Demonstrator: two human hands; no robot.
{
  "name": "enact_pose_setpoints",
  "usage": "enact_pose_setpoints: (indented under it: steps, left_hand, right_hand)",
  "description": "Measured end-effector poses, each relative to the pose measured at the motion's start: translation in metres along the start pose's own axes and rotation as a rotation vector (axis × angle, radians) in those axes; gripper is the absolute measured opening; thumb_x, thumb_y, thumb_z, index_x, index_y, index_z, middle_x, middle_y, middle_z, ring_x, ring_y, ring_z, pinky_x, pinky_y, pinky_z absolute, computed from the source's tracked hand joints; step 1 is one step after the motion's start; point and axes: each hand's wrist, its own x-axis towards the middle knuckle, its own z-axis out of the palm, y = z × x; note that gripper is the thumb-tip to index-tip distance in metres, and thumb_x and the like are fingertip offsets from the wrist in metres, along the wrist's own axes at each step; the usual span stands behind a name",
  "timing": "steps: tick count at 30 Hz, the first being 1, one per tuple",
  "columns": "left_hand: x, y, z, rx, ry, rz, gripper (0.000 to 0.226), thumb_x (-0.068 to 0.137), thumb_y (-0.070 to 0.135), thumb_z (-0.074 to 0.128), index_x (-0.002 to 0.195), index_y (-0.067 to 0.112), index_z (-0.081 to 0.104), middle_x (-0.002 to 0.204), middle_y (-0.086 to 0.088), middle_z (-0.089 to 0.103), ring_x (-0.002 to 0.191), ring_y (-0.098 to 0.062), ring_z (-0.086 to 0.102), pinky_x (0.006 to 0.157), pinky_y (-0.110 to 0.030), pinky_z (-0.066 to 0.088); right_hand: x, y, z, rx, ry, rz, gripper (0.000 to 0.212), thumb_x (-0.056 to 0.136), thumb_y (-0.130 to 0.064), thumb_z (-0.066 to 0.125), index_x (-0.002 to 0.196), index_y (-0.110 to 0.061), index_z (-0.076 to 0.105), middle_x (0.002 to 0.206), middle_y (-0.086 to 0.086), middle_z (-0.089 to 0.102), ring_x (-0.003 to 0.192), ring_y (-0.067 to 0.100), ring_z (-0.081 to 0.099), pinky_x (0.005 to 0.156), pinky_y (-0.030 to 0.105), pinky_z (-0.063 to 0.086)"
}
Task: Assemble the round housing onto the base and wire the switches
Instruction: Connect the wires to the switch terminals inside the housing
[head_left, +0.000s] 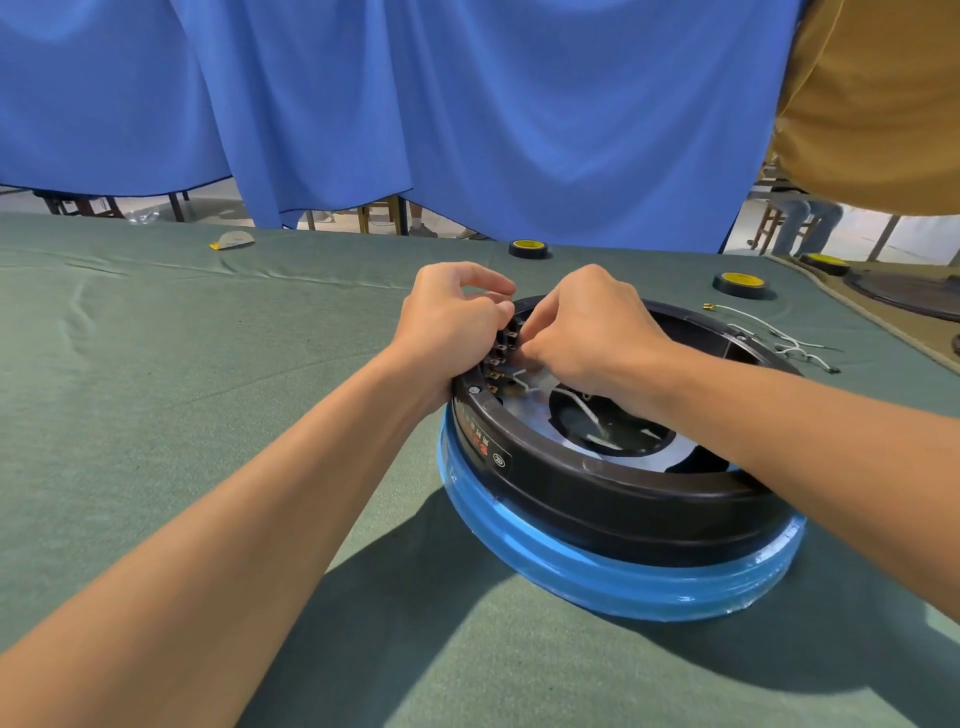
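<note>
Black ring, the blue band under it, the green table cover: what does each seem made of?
The ring: likely moulded hard plastic, dark semi-gloss, given soft highlights, rounded edges and printed marks. The band: seemingly glossy blue plastic film, wrapped on; it wrinkles and glints. The cover: matte cloth, perhaps felt; it creases and shows no shine.

Curled left hand (452, 317) and right hand (587, 327) hide most of the switches (500, 357) and whatever they pinch; print on housing (597, 493) too small to read.
</note>
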Motion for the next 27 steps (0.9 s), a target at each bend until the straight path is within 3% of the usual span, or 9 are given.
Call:
enact_pose_setpoints:
  steps: [6,11,16,27]
  left_hand:
    - [0.0,-0.002,0.0,-0.009,0.014,0.013,0.016,0.09,0.005,0.065,0.097,0.017,0.072,0.098,-0.002,0.074,0.086,-0.023,0.073,0.073,-0.039,0.062]
    - [-0.001,-0.002,0.0,0.002,0.017,0.029,0.014,0.089,0.006,0.066,0.093,0.019,0.072,0.096,-0.002,0.075,0.09,-0.024,0.072,0.083,-0.045,0.06]
    - [-0.003,-0.001,0.0,-0.005,0.014,0.025,0.014,0.089,0.005,0.066,0.091,0.018,0.072,0.098,-0.005,0.075,0.092,-0.027,0.072,0.085,-0.047,0.059]
    - [-0.004,0.001,-0.001,0.005,0.015,0.006,0.012,0.09,0.007,0.066,0.096,0.016,0.073,0.098,-0.004,0.074,0.094,-0.028,0.071,0.085,-0.048,0.058]
  right_hand:
    - [0.0,0.003,-0.01,-0.111,-0.086,-0.086,0.012,0.075,-0.024,0.08,0.069,-0.026,0.069,0.079,-0.007,0.068,0.102,0.023,0.056,0.094,0.043,0.041]
    - [-0.002,0.01,-0.013,-0.198,-0.03,-0.244,0.013,0.082,-0.028,0.069,0.07,-0.029,0.067,0.069,-0.015,0.067,0.092,0.013,0.056,0.077,0.036,0.021]
    - [-0.007,0.01,-0.012,-0.255,-0.136,-0.359,0.01,0.083,-0.041,0.069,0.075,-0.034,0.069,0.063,-0.016,0.065,0.084,0.011,0.051,0.081,0.038,0.026]
    - [-0.003,0.012,-0.014,-0.269,-0.134,-0.3,0.01,0.081,-0.024,0.074,0.073,-0.03,0.076,0.059,-0.019,0.058,0.09,0.014,0.052,0.08,0.036,0.024]
